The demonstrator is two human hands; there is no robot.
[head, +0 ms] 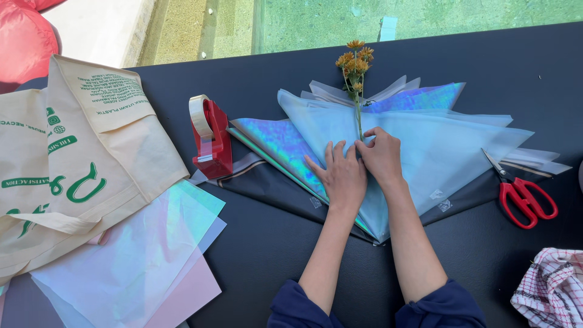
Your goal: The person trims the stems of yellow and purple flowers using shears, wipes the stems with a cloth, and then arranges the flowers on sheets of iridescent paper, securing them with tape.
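Note:
A sprig of small orange flowers lies on a fan of folded wrapping sheets, pale blue, iridescent and dark, spread on the dark table. Its thin green stem runs down the middle of the fan. My right hand pinches the stem at its lower end against the paper. My left hand lies flat beside it, fingers spread, pressing the sheets down. Both wrists meet over the narrow point of the fan.
A red tape dispenser stands left of the fan. Red-handled scissors lie to the right. Beige cloth bags with green print and loose pastel sheets cover the left side. A red-checked cloth sits at the lower right corner.

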